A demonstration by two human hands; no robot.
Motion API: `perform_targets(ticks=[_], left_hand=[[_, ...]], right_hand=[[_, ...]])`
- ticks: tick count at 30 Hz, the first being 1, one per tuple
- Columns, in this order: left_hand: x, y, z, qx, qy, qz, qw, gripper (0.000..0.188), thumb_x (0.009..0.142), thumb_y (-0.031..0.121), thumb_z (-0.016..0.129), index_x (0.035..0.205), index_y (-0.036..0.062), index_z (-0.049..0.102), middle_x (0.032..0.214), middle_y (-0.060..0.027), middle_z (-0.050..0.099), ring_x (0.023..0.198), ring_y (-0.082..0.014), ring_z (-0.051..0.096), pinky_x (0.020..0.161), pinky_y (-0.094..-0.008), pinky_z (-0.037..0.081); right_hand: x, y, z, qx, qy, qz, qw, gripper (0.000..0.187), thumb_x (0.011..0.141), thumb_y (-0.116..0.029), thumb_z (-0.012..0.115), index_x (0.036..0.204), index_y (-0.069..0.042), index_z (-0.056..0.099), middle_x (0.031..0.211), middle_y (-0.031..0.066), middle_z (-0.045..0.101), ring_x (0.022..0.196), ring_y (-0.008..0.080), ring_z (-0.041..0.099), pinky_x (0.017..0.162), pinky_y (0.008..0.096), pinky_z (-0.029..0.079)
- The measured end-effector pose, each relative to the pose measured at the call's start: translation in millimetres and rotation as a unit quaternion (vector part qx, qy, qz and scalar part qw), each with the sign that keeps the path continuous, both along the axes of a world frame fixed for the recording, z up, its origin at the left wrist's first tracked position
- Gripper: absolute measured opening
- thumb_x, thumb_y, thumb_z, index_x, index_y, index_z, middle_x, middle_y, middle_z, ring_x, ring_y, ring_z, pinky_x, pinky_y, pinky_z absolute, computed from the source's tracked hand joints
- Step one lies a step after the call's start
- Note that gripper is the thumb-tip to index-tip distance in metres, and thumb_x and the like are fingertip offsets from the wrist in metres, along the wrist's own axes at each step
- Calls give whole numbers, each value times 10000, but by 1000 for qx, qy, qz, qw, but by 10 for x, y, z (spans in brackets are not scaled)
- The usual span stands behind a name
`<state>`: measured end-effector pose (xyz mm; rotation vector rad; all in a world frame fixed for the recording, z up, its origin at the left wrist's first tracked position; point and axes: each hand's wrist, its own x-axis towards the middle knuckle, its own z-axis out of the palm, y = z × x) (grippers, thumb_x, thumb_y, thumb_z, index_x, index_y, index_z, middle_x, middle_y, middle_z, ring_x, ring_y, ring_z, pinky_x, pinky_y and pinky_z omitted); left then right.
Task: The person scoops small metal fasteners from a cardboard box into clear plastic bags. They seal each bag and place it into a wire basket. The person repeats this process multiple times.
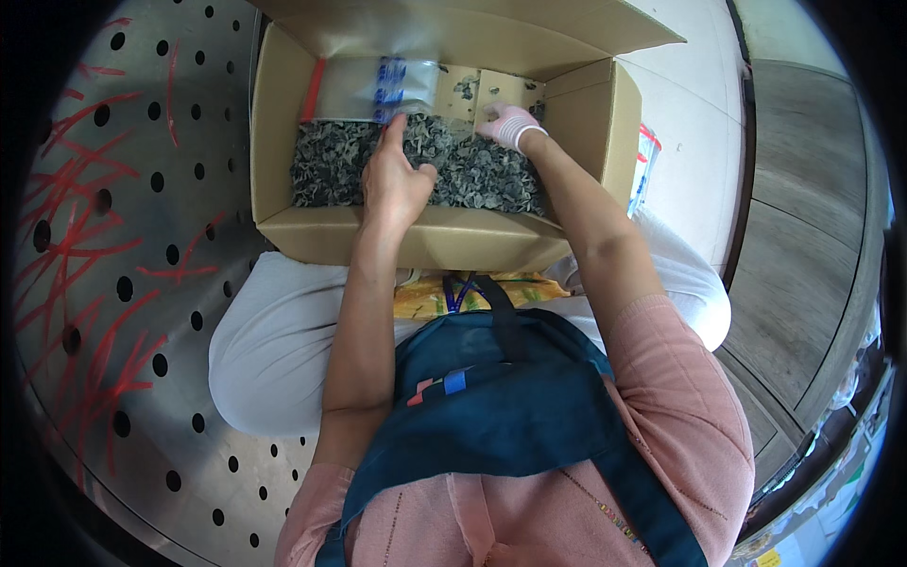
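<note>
A cardboard box (416,236) holds a bed of dark grey, curled dried flakes that look like dried black fungus (491,175). At the box's far left, a clear plastic bag (354,90) with a red edge and blue print lies flat over them. My bare left hand (397,184) is over the flakes, its index finger stretched to the bag's near edge and its thumb apart; its other fingers are partly hidden. My right hand (510,126), in a pale pink-and-white glove, is above the flakes at the far right, fingers loosely bent with a gap between them. I see nothing held there.
The box's far flap (529,33) stands raised. Left of me is a perforated metal surface (142,217) with scattered red strips. Grey wooden boards (803,208) are on the right, and a plastic packet (645,165) lies beside the box. A yellow patterned thing (425,298) is between my legs.
</note>
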<state>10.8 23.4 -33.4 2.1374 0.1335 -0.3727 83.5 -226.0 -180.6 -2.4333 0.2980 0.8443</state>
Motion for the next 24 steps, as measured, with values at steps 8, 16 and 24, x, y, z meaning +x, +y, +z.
perform_targets(ticks=[8, 16, 24], left_hand=[[-18, 27, -4, 5, -1, 10, 1000, 732, 734, 87, 635, 1424, -21, 416, 1310, -297, 560, 1206, -421, 560, 1051, -419, 425], [-32, 40, -10, 17, -4, 6, 1000, 732, 742, 94, 641, 1431, -5, 416, 1367, -279, 526, 1248, -404, 534, 1080, -410, 406], [-57, 61, 98, 46, -10, -2, 999, 740, 749, 80, 652, 1440, -9, 406, 1407, -263, 498, 1288, -388, 507, 1099, -398, 395]], right_hand=[[-333, 422, 260, -96, 104, 216, 966, 583, 763, -489, 665, 1187, -89, 671, 1204, 147, 674, 1128, 321, 626, 980, 408, 483], [-452, 431, 401, -75, 184, 234, 952, 657, 711, -454, 708, 1231, -60, 635, 1267, 191, 635, 1178, 359, 593, 980, 418, 480], [-563, 350, 703, 11, 242, 179, 954, 640, 620, -472, 807, 1076, -31, 716, 1095, 142, 717, 1010, 319, 666, 881, 424, 517]])
